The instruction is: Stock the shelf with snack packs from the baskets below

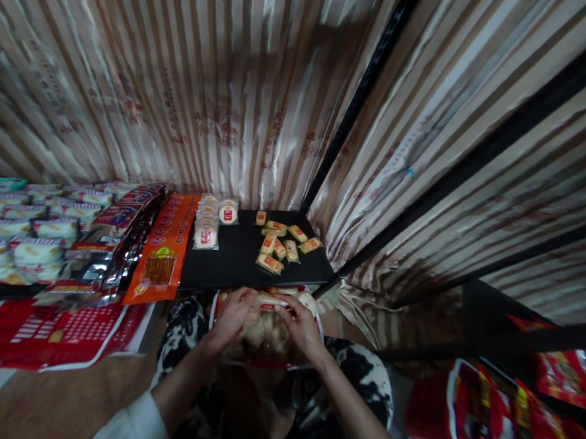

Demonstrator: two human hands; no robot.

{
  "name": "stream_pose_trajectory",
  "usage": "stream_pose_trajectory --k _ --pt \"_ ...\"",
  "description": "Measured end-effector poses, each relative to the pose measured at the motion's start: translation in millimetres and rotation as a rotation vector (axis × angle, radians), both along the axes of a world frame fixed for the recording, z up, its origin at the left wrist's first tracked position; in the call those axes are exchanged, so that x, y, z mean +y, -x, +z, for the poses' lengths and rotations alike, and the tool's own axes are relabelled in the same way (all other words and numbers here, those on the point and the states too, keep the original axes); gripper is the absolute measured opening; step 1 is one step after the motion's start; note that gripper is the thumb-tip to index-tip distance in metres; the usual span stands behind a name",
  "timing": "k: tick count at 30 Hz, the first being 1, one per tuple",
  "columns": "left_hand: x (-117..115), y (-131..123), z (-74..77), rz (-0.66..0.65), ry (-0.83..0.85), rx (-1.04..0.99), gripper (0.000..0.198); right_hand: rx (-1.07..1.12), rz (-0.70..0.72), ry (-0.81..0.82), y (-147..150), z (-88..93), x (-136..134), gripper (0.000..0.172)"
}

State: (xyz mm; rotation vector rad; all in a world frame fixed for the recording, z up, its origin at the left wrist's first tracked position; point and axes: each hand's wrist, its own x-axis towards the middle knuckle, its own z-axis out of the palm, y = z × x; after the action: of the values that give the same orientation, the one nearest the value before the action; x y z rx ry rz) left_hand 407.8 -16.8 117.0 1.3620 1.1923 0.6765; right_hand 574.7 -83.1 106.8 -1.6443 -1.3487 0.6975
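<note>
Between my knees is a red-edged, white-rimmed container or bag [212,315] filled with clear-wrapped pale snacks [266,334]. My left hand [233,314] reaches in over its left side, the fingers bent and closed at the far edge. From the right, my right hand [301,321] comes in with its thumb and fingers closed toward the middle. A pale wrapped snack packet [267,301] with a red mark lies between the fingertips of both hands. Blur and the fingers hide part of it. Several small yellow-wrapped snacks [291,250] lie scattered on the black shelf [230,269] just beyond.
Round white wrapped crackers [206,231] stand in stacks left of the yellow packets. Farther left are an orange snack bag [160,251], dark shiny packs [119,222] and rows of white packets [38,237]. Black shelf posts [362,111] rise at right, near red bags [499,417].
</note>
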Motion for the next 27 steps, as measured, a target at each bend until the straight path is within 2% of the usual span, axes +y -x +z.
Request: stream_pose_trajectory --k 6,11,15,17,20,22,24,27 --pt "6.8 18.7 12.8 0.065 0.035 -0.051 0.033 0.151 0.022 0.031 11.0 13.0 12.5 0.032" --pt "6.2 29.4 4.6 0.222 0.121 -0.098 0.032 0.460 -0.057 0.063 17.6 12.5 25.4 0.044" --pt "-5.1 26.9 -2.6 0.337 0.282 -0.232 0.036 0.619 -0.149 0.086 28.5 17.4 33.4 0.040" --pt "-11.4 22.6 -4.2 0.338 0.345 -0.323 0.034 0.713 -0.198 0.117 36.6 19.2 36.2 0.037" --pt "-16.6 15.1 -6.7 0.263 0.379 -0.431 0.026 0.802 -0.228 0.162 50.5 15.4 39.0 0.034" --pt "-15.8 11.7 -10.1 0.265 0.360 -0.476 0.027 0.793 -0.221 0.194 58.5 8.5 39.9 0.034" --pt "-11.0 11.6 -14.2 0.326 0.338 -0.502 0.030 0.722 -0.199 0.229 62.6 0.8 40.4 0.035" --pt "2.9 19.9 -17.7 0.385 0.294 -0.457 0.035 0.407 -0.208 0.176 58.8 -4.7 43.2 0.042"
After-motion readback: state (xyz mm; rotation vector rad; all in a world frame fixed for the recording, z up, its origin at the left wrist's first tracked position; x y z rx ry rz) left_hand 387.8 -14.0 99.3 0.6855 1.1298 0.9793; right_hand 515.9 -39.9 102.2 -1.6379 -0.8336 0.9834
